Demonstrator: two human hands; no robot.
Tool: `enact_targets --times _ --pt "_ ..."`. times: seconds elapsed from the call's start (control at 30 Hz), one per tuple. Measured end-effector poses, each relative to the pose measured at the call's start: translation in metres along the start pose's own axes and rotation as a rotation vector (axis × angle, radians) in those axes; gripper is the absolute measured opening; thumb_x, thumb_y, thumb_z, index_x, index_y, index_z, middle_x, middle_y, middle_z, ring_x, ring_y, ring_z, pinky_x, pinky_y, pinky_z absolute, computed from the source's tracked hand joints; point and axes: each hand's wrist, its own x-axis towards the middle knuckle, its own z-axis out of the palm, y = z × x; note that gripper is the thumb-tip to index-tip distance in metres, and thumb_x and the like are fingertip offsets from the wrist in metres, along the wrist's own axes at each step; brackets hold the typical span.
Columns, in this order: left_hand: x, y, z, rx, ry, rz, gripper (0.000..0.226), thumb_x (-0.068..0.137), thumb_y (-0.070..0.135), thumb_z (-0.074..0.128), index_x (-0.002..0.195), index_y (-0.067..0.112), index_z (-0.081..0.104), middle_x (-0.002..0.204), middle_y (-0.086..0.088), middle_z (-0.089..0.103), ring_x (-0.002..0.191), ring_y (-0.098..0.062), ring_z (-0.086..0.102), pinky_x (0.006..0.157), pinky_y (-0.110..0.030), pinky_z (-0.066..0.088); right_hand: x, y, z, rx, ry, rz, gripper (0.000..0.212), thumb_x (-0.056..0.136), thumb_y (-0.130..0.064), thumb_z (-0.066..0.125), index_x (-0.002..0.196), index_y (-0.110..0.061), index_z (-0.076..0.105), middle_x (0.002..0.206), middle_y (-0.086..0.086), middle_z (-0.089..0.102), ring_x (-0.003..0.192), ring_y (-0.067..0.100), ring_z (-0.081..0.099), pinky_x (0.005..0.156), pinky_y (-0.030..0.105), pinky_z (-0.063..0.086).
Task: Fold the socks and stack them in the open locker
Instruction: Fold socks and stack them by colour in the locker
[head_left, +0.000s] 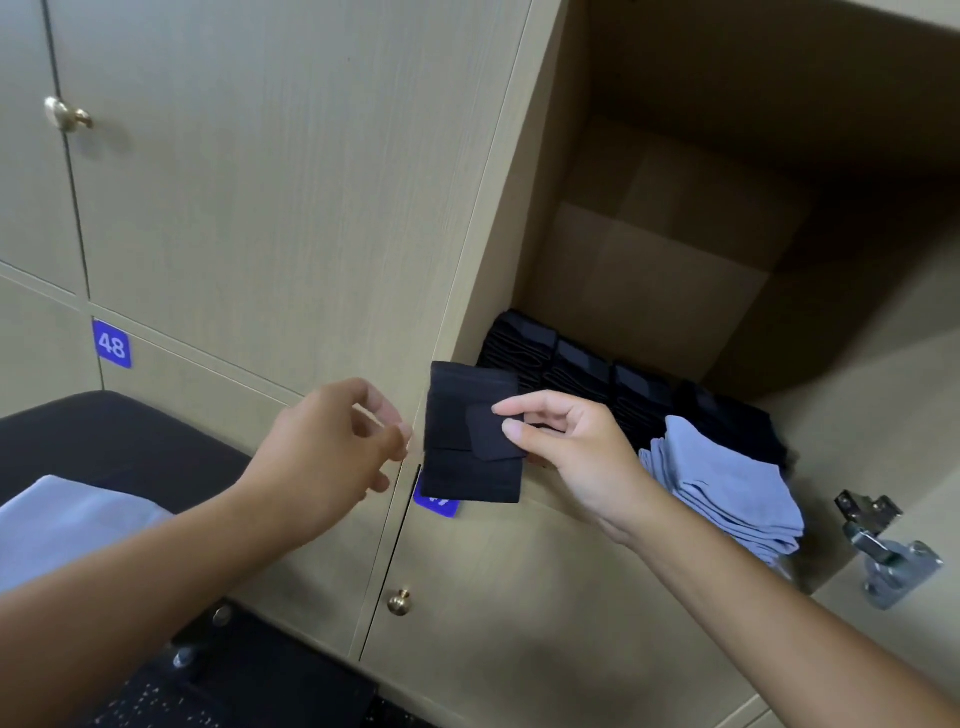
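Observation:
My right hand (576, 447) pinches a folded black sock (470, 441) by its right edge, holding it flat in the air just in front of the open locker (649, 270). My left hand (332, 447) hovers just left of the sock, fingers loosely curled, holding nothing. Inside the locker, rows of folded black socks (597, 379) stand along the floor. A stack of folded light blue socks (727, 488) lies at the locker's front right.
Closed locker doors fill the left, with brass knobs (66, 115) (399, 601) and a blue tag 48 (111, 344). A dark bench (119, 447) at lower left carries light blue cloth (72, 525). A metal hinge (883, 545) sits at the locker's right edge.

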Motion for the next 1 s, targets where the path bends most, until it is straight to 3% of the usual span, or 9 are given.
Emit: enact_targets --times 0.1,0.17,0.23,0.37,0.53,0.63,0.83,1.0 --pt "-0.004 0.001 -0.001 0.253 -0.042 0.081 0.011 0.096 0.038 0.065 0.087 0.032 0.062 0.079 0.012 0.074 0.068 -0.007 0.071 0.063 -0.028 0.054 0.008 0.006 -0.014 0.045 0.069 0.048 0.021 0.095 -0.010 0.068 0.102 -0.025 0.080 0.086 -0.011 0.073 0.094 0.009 0.065 0.097 0.032 0.052" --pt "-0.007 0.002 0.000 0.313 -0.072 0.100 0.012 0.095 0.041 0.064 0.086 0.034 0.062 0.076 0.014 0.073 0.068 -0.005 0.069 0.068 -0.033 0.058 0.012 0.008 -0.024 0.061 0.121 0.082 0.021 0.096 -0.010 0.067 0.102 -0.026 0.080 0.091 -0.006 0.075 0.095 0.011 0.066 0.090 0.029 0.052" --pt "-0.009 0.003 0.001 0.356 -0.112 0.119 0.013 0.096 0.042 0.062 0.087 0.033 0.061 0.075 0.012 0.073 0.068 -0.005 0.068 0.074 -0.037 0.060 0.018 0.008 -0.035 0.094 0.177 0.118 0.021 0.096 -0.009 0.066 0.102 -0.024 0.080 0.098 0.000 0.076 0.099 0.014 0.067 0.085 0.026 0.051" --pt "-0.012 0.006 0.001 0.379 -0.172 0.134 0.014 0.098 0.041 0.059 0.088 0.031 0.061 0.076 0.008 0.074 0.069 -0.009 0.068 0.075 -0.039 0.059 0.035 0.011 -0.058 0.119 0.249 0.145 0.023 0.093 -0.002 0.068 0.104 -0.019 0.078 0.115 0.012 0.073 0.115 0.024 0.066 0.102 0.038 0.052" --pt "-0.015 0.008 0.000 0.375 -0.192 0.132 0.014 0.097 0.038 0.058 0.086 0.031 0.061 0.075 0.010 0.074 0.067 -0.009 0.068 0.074 -0.038 0.059 0.062 0.003 -0.085 0.170 0.337 0.187 0.027 0.090 0.011 0.065 0.104 -0.011 0.071 0.120 0.022 0.068 0.106 0.030 0.069 0.101 0.042 0.054" --pt "-0.015 0.008 0.000 0.373 -0.190 0.136 0.013 0.097 0.036 0.059 0.086 0.030 0.062 0.076 0.011 0.074 0.066 -0.006 0.068 0.074 -0.037 0.059 0.080 0.007 -0.103 0.147 0.416 0.235 0.025 0.089 0.008 0.069 0.108 -0.007 0.071 0.119 0.021 0.068 0.104 0.031 0.070 0.099 0.042 0.055" --pt "-0.014 0.006 -0.001 0.392 -0.211 0.144 0.012 0.096 0.033 0.059 0.086 0.029 0.063 0.076 0.014 0.074 0.067 -0.003 0.068 0.074 -0.033 0.058 0.107 0.012 -0.114 0.073 0.506 0.280 0.020 0.087 0.006 0.072 0.091 -0.014 0.073 0.120 0.020 0.068 0.108 0.029 0.068 0.097 0.039 0.057" --pt "-0.013 0.004 -0.002 0.394 -0.209 0.149 0.013 0.096 0.036 0.060 0.085 0.029 0.062 0.075 0.018 0.074 0.066 -0.001 0.067 0.074 -0.034 0.058 0.120 0.010 -0.110 0.046 0.509 0.306 0.017 0.086 0.006 0.074 0.090 -0.011 0.074 0.116 0.018 0.068 0.107 0.026 0.066 0.089 0.032 0.057"
